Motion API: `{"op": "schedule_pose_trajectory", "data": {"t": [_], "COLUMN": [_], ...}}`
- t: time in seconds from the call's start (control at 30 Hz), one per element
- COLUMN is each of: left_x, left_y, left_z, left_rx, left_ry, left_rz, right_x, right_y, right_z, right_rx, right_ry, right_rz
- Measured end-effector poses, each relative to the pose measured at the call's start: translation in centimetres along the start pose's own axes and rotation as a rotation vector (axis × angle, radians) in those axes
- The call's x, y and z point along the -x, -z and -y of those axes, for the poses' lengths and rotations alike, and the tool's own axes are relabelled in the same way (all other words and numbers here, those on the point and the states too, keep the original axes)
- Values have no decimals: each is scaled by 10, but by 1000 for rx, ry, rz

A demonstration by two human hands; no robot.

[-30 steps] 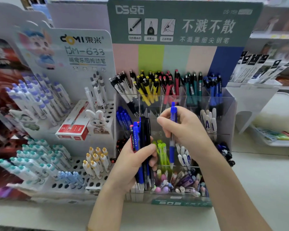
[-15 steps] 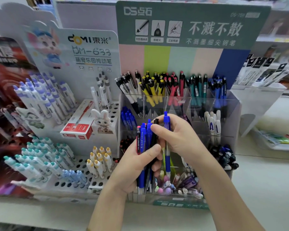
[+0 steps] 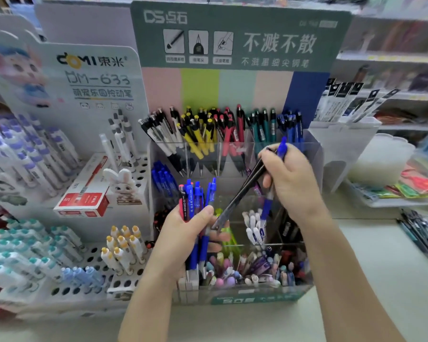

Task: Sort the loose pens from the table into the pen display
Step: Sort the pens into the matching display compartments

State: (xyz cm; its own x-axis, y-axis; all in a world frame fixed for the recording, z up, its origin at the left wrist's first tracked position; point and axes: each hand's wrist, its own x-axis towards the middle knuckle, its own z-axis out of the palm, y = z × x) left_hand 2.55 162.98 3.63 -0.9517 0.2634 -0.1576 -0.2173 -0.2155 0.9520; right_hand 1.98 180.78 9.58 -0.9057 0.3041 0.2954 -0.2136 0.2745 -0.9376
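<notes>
My left hand [image 3: 183, 239] grips a bundle of pens [image 3: 195, 201], mostly blue with one dark red-tipped pen, held upright in front of the clear pen display [image 3: 314, 154]. My right hand [image 3: 290, 180] holds a blue pen [image 3: 266, 209] nearly upright and a black pen [image 3: 240, 195] slanting down-left, its tip close to my left thumb. Both hands hover over the display's lower compartments. The top row holds white, yellow, red, green and blue pens [image 3: 220, 134].
A white peg-hole stand [image 3: 124, 280] with capped pens and a rabbit figure [image 3: 122, 183] fills the left. A red box [image 3: 84, 193] lies on it. To the right sit a white holder [image 3: 344, 149], a tray [image 3: 393, 193] and dark pens [image 3: 423, 233] on the table.
My right hand has pulled a black pen out of the left-hand bundle and lifted it up and to the right, still keeping the blue pen. The left hand stayed roughly in place.
</notes>
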Motion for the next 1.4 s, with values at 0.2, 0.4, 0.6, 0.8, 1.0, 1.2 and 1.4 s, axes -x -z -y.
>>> {"op": "schedule_pose_trajectory", "data": {"t": [0.2, 0.4, 0.6, 0.8, 1.0, 1.2, 1.4], "left_x": [-5, -1, 3, 8, 15, 20, 22], "left_y": [4, 6, 8, 11, 13, 34, 50], "left_z": [-3, -3, -3, -4, -10, -14, -14], "left_rx": [-40, 94, 182, 162, 165, -69, 1], "left_ry": [-89, -50, -35, -77, -54, -88, -111], "left_rz": [-131, 32, 117, 135, 69, -126, -218], "right_x": [-12, -11, -9, 20, 31, 15, 5], "right_y": [4, -22, -28, -26, -50, -57, -69], "right_z": [1, -24, -29, -5, -13, -10, 6], "right_rx": [523, 802, 1040, 306, -17, -114, 72], "right_ry": [513, 605, 242, 118, -68, -59, 231], "right_rz": [-330, -146, 146, 75, 371, 124, -25]}}
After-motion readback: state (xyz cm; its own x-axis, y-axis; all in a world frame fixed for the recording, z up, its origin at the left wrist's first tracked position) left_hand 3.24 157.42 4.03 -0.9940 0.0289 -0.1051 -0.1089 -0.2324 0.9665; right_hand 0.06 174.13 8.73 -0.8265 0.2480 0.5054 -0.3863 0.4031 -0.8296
